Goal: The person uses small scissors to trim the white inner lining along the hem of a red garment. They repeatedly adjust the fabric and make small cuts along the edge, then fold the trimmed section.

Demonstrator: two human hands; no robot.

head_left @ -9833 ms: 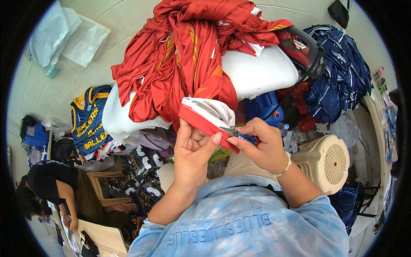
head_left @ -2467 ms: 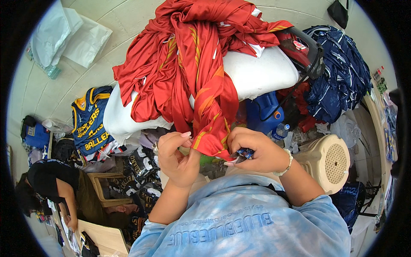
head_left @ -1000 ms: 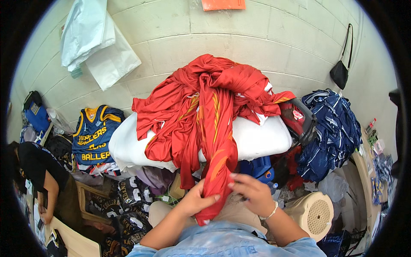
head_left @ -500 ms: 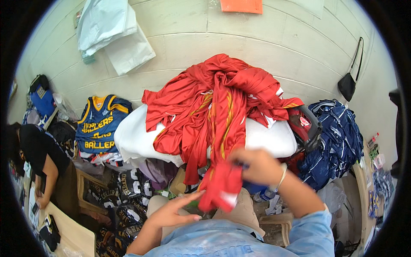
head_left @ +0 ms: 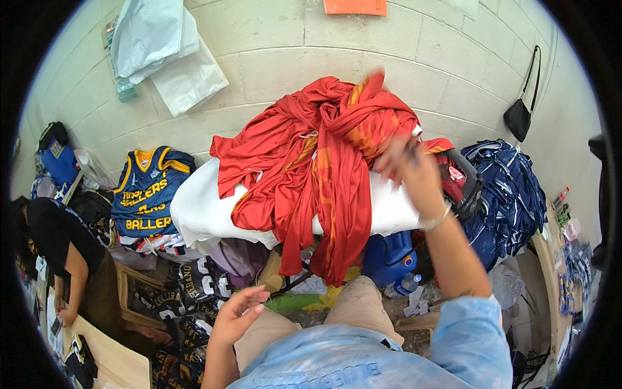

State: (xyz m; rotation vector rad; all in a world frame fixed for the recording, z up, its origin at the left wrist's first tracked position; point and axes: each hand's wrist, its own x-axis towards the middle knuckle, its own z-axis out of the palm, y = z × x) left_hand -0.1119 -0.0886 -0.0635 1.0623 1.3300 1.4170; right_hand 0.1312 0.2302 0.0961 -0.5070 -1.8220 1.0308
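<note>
A big heap of red, shiny garments (head_left: 291,155) with yellow trim lies over a white padded board (head_left: 197,201), its loose ends hanging down the front edge. My right hand (head_left: 414,175) is at the heap's right side, smeared by motion. Something small and dark shows among its fingers, too blurred to name. A part of the red cloth at the top of the heap is blurred too. Low in front of the board, my left hand (head_left: 240,314) is held above my lap, its fingers apart and nothing in them.
An iron (head_left: 461,185) stands at the board's right end, beside a pile of navy garments (head_left: 505,194). To the left lies a navy and yellow jersey (head_left: 149,194). Below are a blue jug (head_left: 389,256) and a plastic bottle (head_left: 405,285). Another person (head_left: 65,240) bends at far left.
The red garment piece before my lap has gone up onto the heap. My right hand has moved up and away to the heap's right side; my left hand has drawn back slightly, empty.
</note>
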